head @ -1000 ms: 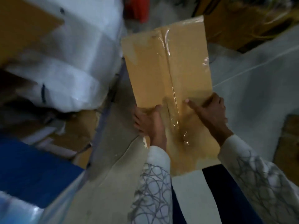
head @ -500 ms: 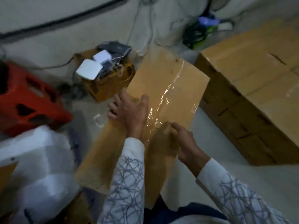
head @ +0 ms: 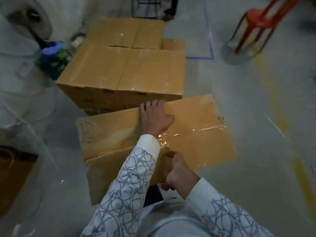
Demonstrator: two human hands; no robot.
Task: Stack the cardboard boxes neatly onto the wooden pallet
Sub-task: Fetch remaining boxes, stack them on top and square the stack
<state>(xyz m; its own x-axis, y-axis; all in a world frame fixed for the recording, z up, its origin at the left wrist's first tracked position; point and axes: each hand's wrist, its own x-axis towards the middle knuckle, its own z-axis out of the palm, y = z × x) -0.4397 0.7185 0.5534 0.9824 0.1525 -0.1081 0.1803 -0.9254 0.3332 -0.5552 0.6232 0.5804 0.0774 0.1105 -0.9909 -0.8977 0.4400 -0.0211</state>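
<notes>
Half a second ago the long tan cardboard box [head: 196, 124] pointed away from the person. Now it lies crosswise and tipped, its right end further from the person than its left. The stack of tan cardboard boxes [head: 123, 72], which then stood off to the right, is now straight ahead, just beyond the left hand [head: 154, 118]. The red crate that was on the left is out of view.

The left hand reaches across the top of the held box. Its fingers hook over the far edge and its thumb lies flat on the top face. The right hand [head: 179, 173] clamps the near edge, with its fingers curled underneath. Both sleeves are white with grey scribbled lines.

Far left of the grip are a white plastic-wrapped bundle [head: 20, 65] and, nearer the person, a brown cardboard piece [head: 15, 168]. A blurred blue and green object [head: 53, 55] lies to the left of the stack.

The held box is matt corrugated card. Glossy clear tape runs wrinkled along its seam, and a fine criss-cross pattern shows at its left end. The stacked boxes are squarer and taped the same way. Whether a pallet lies under them cannot be told.

To the right, beyond the grip, are a blue tape outline [head: 209, 40] on the grey floor, red tubular stool legs [head: 263, 16] and worn yellow floor paint [head: 277, 113].

Any print is too blurred to read.
</notes>
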